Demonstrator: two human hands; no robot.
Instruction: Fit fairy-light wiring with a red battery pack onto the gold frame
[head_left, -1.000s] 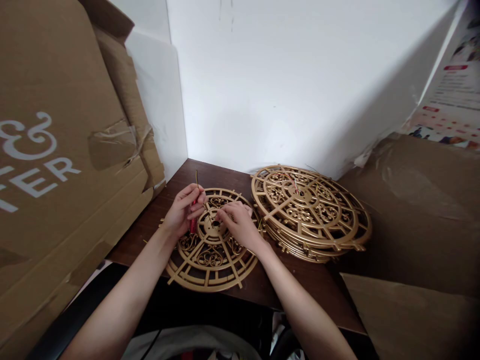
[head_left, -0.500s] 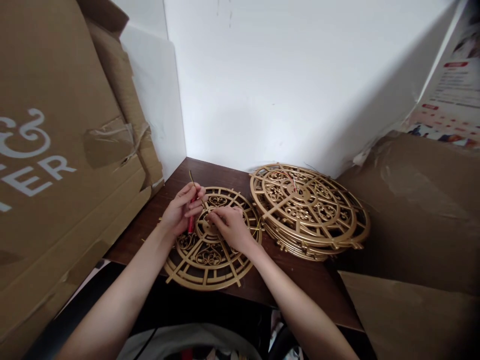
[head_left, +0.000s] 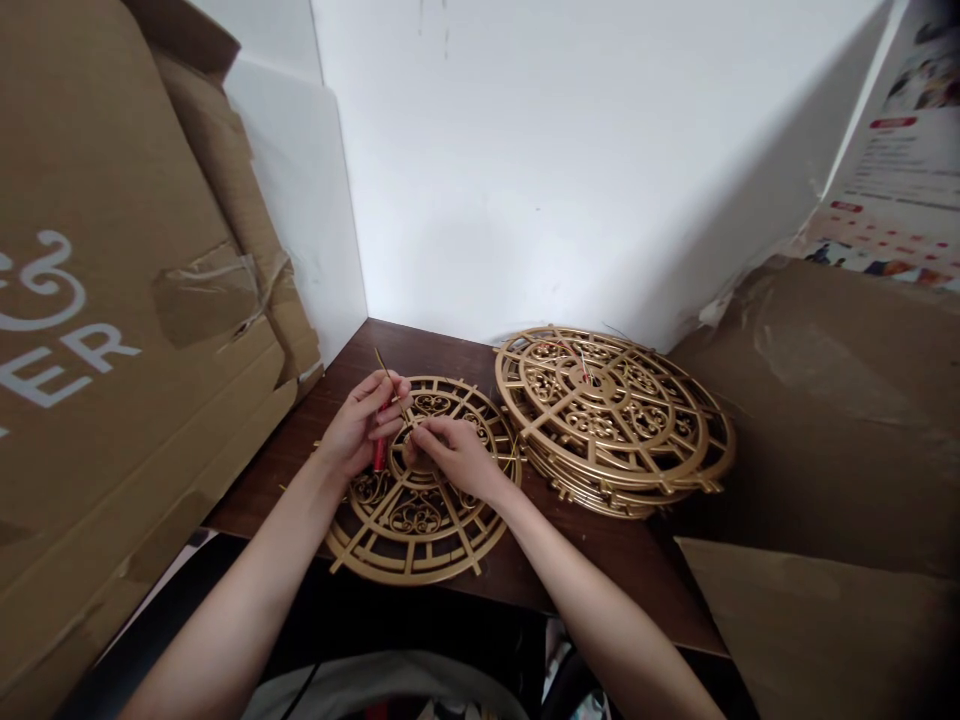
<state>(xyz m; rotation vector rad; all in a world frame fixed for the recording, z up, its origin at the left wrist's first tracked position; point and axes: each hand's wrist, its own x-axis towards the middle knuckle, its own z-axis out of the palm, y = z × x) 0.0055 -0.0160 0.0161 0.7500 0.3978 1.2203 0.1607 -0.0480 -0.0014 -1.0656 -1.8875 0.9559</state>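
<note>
A round gold openwork panel (head_left: 409,577) with scrollwork lies flat on the dark table in front of me. Over its left part, my left hand (head_left: 351,428) pinches a thin, dark gold wire-like strip (head_left: 381,359) between thumb and forefinger. A red-handled tool (head_left: 379,456), its kind unclear, is tucked under the curled fingers of that same hand. At the panel's centre, my right hand (head_left: 466,462) has its fingertips pinched together near the strip's lower end. What lies between those fingertips is too small to make out.
Several similar gold panels (head_left: 660,478) are stacked on the right of the table (head_left: 585,560), with thin coloured wires (head_left: 586,368) at the top one's centre. Cardboard boxes (head_left: 112,480) flank the left, and another box (head_left: 847,420) the right. Behind stands a white wall (head_left: 555,170).
My view has shifted slightly. Both hands stay almost in place, with the right fingertips a touch closer to the left hand. The strip and the red-handled tool are still in my left hand.
</note>
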